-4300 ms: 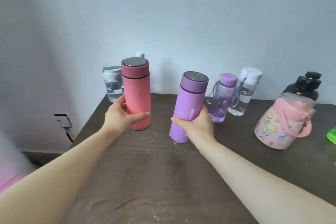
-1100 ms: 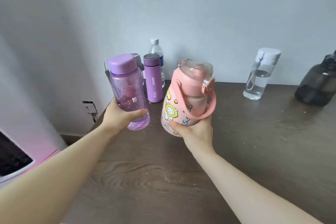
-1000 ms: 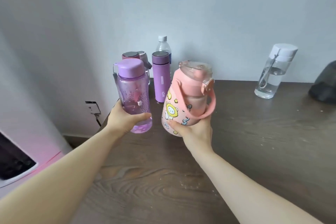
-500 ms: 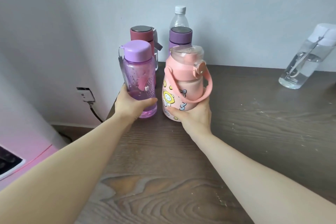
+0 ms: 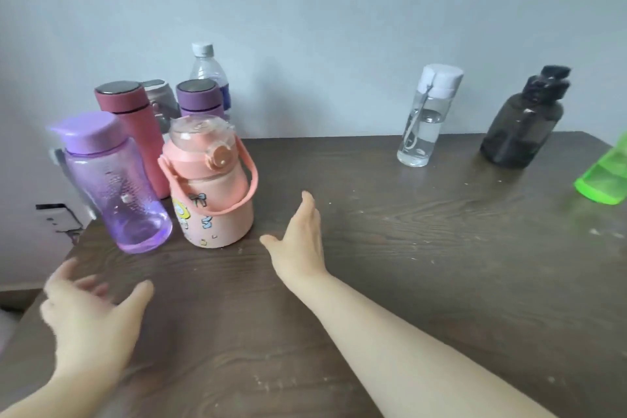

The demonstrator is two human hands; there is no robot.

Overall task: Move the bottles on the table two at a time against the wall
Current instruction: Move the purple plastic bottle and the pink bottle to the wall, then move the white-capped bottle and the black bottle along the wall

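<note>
Both hands are empty and spread wide above a dark wood-grain table [image 5: 390, 282]. The left hand [image 5: 90, 319], blurred, sits at about 8 o'clock in the view with fingers splayed. The right hand [image 5: 300, 241] lies flat near centre, fingers pointing toward 12 o'clock.

Just beyond the hands, at 10 o'clock, two bottles stand upright side by side. One is a translucent purple bottle [image 5: 117, 185] with a lilac screw cap. The other is a squat pink jug [image 5: 210, 185] with a clear lid, a loop handle and cartoon stickers.

Behind them, close to the pale wall [image 5: 339, 10], stand a pink flask [image 5: 135, 125], a purple flask [image 5: 200, 98] and a clear water bottle [image 5: 208, 75].

At 1 o'clock stands a clear white-capped bottle [image 5: 425, 115]. At 2 o'clock is a smoky black bottle [image 5: 524, 122], and a green bottle [image 5: 605, 176] is cut off at 3 o'clock.
</note>
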